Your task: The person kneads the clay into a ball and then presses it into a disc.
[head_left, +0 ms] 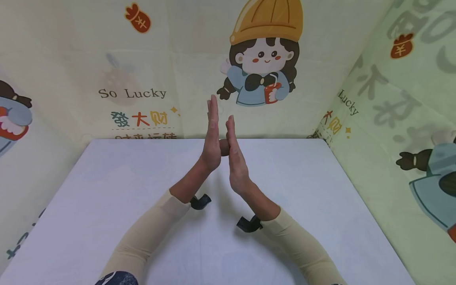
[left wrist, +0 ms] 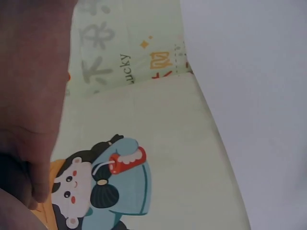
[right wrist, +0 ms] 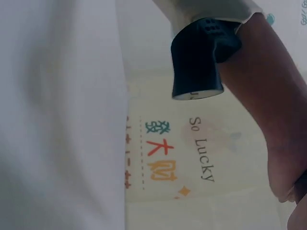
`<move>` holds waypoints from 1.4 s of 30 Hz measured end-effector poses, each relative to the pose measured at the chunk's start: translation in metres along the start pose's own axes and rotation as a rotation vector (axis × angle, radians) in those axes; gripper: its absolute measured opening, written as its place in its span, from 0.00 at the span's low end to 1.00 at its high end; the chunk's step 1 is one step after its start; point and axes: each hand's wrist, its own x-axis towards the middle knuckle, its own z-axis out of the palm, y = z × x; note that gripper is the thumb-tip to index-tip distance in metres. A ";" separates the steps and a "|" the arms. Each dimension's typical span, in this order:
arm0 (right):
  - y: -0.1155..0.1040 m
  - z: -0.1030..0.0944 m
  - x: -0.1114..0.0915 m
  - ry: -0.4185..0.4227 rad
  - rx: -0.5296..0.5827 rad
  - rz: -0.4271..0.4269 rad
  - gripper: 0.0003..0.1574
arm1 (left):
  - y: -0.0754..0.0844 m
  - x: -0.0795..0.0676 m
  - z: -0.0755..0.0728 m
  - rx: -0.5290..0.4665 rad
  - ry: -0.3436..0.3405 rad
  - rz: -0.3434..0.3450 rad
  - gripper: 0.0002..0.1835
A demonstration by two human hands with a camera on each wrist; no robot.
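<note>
A dark brown rounded lump [head_left: 224, 147] sits between my two palms, above the far part of the white table. Its material cannot be told. My left hand [head_left: 212, 138] stands upright on one side of it with straight fingers. From the other side my right hand [head_left: 236, 158] presses flat against it, fingers also straight and slightly lower. The palms stay apart at the lump. In the left wrist view the dark lump [left wrist: 14, 184] is cut off by the frame's left edge. Only a sliver of the lump [right wrist: 301, 184] shows in the right wrist view.
The white table [head_left: 303, 237] runs back to a cream printed backdrop [head_left: 199, 59] with cartoon figures and lettering. A patterned side wall [head_left: 384, 118] borders the right. Black wrist-camera mounts [head_left: 249, 224] jut from beneath both beige sleeves [head_left: 303, 245].
</note>
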 end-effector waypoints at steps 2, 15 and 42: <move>-0.001 0.000 0.001 0.003 -0.012 -0.009 0.49 | -0.003 0.001 -0.001 -0.001 -0.001 -0.015 0.37; -0.005 -0.010 0.014 0.012 -0.059 -0.055 0.50 | -0.027 -0.014 0.005 -0.016 -0.078 -0.092 0.37; 0.004 -0.026 0.030 0.045 0.095 0.087 0.46 | -0.004 -0.031 0.020 0.140 -0.117 0.067 0.46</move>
